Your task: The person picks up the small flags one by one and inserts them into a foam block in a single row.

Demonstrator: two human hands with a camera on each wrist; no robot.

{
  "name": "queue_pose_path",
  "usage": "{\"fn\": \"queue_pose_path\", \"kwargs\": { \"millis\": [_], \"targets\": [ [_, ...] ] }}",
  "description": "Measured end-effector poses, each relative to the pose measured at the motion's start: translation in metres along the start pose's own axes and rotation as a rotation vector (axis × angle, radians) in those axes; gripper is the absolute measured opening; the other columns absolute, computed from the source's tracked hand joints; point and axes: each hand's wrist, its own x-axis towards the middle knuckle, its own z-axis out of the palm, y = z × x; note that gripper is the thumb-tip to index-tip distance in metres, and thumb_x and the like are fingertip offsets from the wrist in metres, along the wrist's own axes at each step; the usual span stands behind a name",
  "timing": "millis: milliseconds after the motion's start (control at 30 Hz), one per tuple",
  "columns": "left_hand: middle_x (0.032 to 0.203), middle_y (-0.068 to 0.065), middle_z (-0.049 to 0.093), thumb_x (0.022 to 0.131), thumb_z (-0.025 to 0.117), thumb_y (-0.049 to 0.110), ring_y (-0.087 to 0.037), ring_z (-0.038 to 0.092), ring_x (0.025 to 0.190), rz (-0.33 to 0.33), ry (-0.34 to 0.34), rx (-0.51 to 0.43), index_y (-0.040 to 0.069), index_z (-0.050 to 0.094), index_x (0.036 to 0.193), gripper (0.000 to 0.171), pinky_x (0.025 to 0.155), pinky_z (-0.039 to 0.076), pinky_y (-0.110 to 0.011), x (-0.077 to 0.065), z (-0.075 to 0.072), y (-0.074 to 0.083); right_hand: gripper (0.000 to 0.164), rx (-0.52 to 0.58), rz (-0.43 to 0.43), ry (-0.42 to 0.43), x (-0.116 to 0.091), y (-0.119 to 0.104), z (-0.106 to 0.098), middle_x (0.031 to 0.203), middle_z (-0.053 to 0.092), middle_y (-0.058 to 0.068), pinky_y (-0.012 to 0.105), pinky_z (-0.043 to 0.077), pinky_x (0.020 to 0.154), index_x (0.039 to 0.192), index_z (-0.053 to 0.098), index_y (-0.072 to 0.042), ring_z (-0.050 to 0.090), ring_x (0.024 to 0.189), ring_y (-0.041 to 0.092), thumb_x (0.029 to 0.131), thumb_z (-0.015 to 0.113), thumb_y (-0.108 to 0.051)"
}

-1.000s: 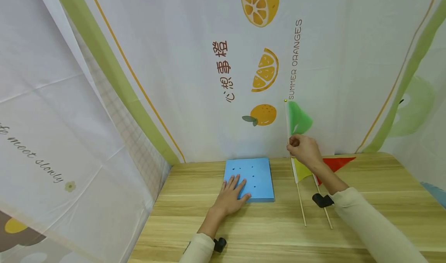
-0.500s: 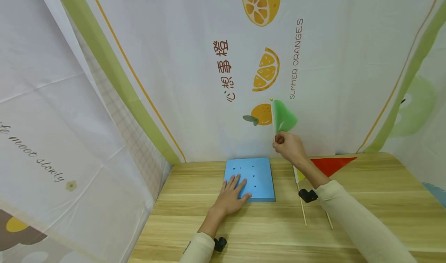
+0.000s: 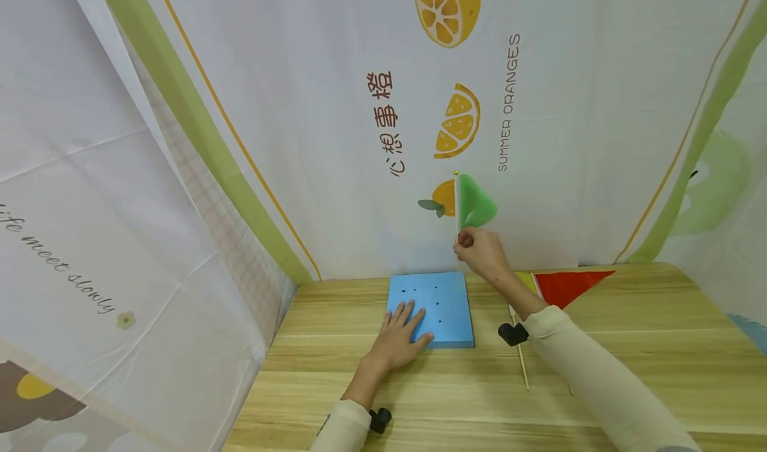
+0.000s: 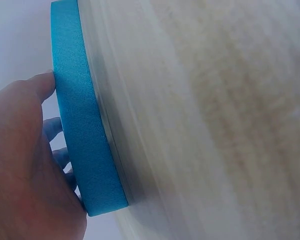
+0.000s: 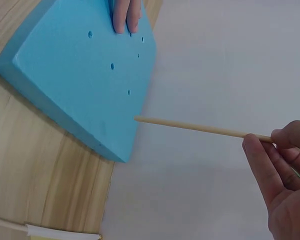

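The perforated blue foam block [image 3: 454,315] should be pressed flat by the left hand [image 3: 398,342], its fingers spread on top. Apparently over the far right part, the green flag [image 3: 476,204] is held, long axis nearly vertical, wooden stick [image 5: 190,127] pointing down, pinched by thumb and fingers of the right hand [image 3: 482,251]; a lower pinch would probably steady it.
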Motion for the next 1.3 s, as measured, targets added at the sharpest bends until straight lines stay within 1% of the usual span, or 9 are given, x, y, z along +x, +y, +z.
{"fn": "queue_pose_path", "kwargs": {
  "millis": [167, 367, 600, 700, 967, 1167, 1300],
  "targets": [
    [0.179, -0.011, 0.021, 0.111, 0.046, 0.057, -0.036, 0.016, 0.167, -0.004, -0.008, 0.004, 0.019, 0.034, 0.169, 0.070, 0.135, 0.015, -0.060, 0.000, 0.000, 0.001, 0.013, -0.002, -0.024, 0.005, 0.002, -0.002, 0.009, 0.099, 0.078, 0.020, 0.035, 0.064, 0.070, 0.105, 0.072, 0.003, 0.078, 0.082, 0.027, 0.100, 0.070, -0.010],
    [0.179, -0.011, 0.020, 0.111, 0.046, 0.056, -0.036, 0.016, 0.167, -0.006, -0.015, 0.004, 0.020, 0.034, 0.169, 0.070, 0.135, 0.015, -0.060, 0.000, 0.000, 0.001, 0.012, -0.011, -0.048, 0.003, 0.005, -0.003, 0.019, 0.097, 0.079, 0.019, 0.036, 0.064, 0.070, 0.103, 0.072, 0.003, 0.078, 0.082, 0.027, 0.100, 0.071, -0.009],
    [0.179, -0.011, 0.021, 0.111, 0.046, 0.057, -0.036, 0.016, 0.167, -0.005, -0.017, 0.006, 0.020, 0.034, 0.169, 0.070, 0.135, 0.015, -0.060, 0.000, 0.001, 0.000, 0.011, -0.051, -0.079, 0.020, 0.009, -0.008, 0.029, 0.098, 0.079, 0.018, 0.044, 0.065, 0.078, 0.102, 0.074, 0.002, 0.077, 0.091, 0.032, 0.098, 0.074, -0.008],
    [0.179, -0.011, 0.021, 0.111, 0.045, 0.057, -0.036, 0.016, 0.167, -0.005, -0.014, 0.009, 0.020, 0.034, 0.169, 0.070, 0.135, 0.015, -0.060, 0.001, 0.002, -0.001, 0.010, -0.055, -0.092, 0.021, 0.010, -0.009, 0.033, 0.098, 0.079, 0.018, 0.045, 0.065, 0.079, 0.101, 0.074, 0.002, 0.077, 0.092, 0.033, 0.098, 0.074, -0.008],
    [0.179, -0.010, 0.020, 0.111, 0.045, 0.059, -0.034, 0.015, 0.167, -0.006, -0.010, 0.018, 0.022, 0.033, 0.170, 0.071, 0.135, 0.015, -0.060, 0.003, 0.004, -0.004, 0.010, -0.053, -0.087, 0.013, 0.014, -0.009, 0.044, 0.098, 0.079, 0.016, 0.044, 0.065, 0.081, 0.101, 0.074, 0.001, 0.076, 0.092, 0.031, 0.098, 0.074, -0.008],
    [0.179, -0.009, 0.020, 0.111, 0.045, 0.059, -0.034, 0.016, 0.167, -0.004, -0.012, 0.014, 0.022, 0.033, 0.170, 0.070, 0.135, 0.015, -0.059, 0.003, 0.003, -0.004, 0.007, -0.067, -0.089, 0.027, 0.015, -0.005, 0.050, 0.094, 0.078, 0.015, 0.043, 0.064, 0.078, 0.097, 0.074, -0.001, 0.076, 0.087, 0.030, 0.097, 0.075, -0.008],
    [0.179, -0.010, 0.020, 0.111, 0.045, 0.058, -0.035, 0.016, 0.167, -0.006, -0.009, 0.010, 0.021, 0.034, 0.169, 0.070, 0.135, 0.015, -0.059, 0.003, 0.003, -0.004, 0.007, -0.084, -0.086, 0.040, 0.015, -0.003, 0.055, 0.093, 0.079, 0.015, 0.043, 0.064, 0.078, 0.096, 0.074, -0.001, 0.076, 0.087, 0.030, 0.097, 0.075, -0.007]
  ]
}}
